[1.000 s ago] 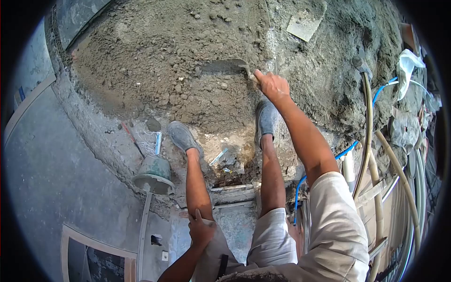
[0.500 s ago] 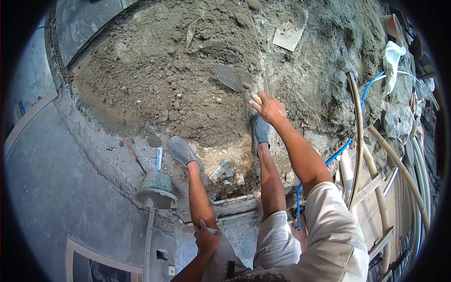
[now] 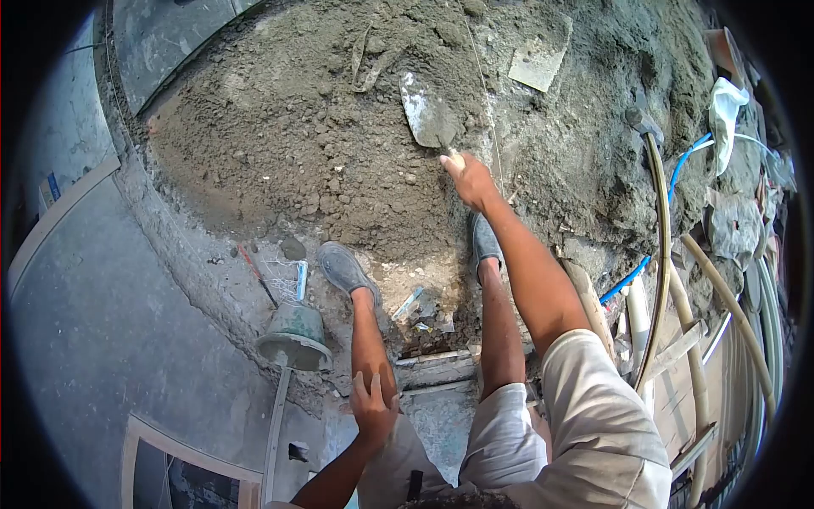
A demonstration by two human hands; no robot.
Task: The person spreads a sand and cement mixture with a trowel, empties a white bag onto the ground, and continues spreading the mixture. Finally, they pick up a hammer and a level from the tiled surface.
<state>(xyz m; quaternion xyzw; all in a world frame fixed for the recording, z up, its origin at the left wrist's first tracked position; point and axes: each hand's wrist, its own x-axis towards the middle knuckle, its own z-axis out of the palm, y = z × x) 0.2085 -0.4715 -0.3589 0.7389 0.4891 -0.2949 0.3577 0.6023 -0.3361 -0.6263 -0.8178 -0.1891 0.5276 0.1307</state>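
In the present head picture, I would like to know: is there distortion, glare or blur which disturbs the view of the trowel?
Head view: fisheye distortion, with black, rounded edges hiding the corners; a bright patch on the trowel, perhaps glare; white plastic nearly washed out; right hand reasonably sharp, without obvious blur.

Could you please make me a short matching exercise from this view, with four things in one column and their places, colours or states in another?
Column one:
1. Trowel
2. Left hand
3. Bucket
4. Long-handled hammer

Column two:
A. Greenish-grey, its wide rim toward the bottom of the picture
B. To the right of the right arm, its head toward the top of the picture
C. Gripped in the right hand
D. At the left leg, fingers spread

Pairs: 1-C, 2-D, 3-A, 4-B
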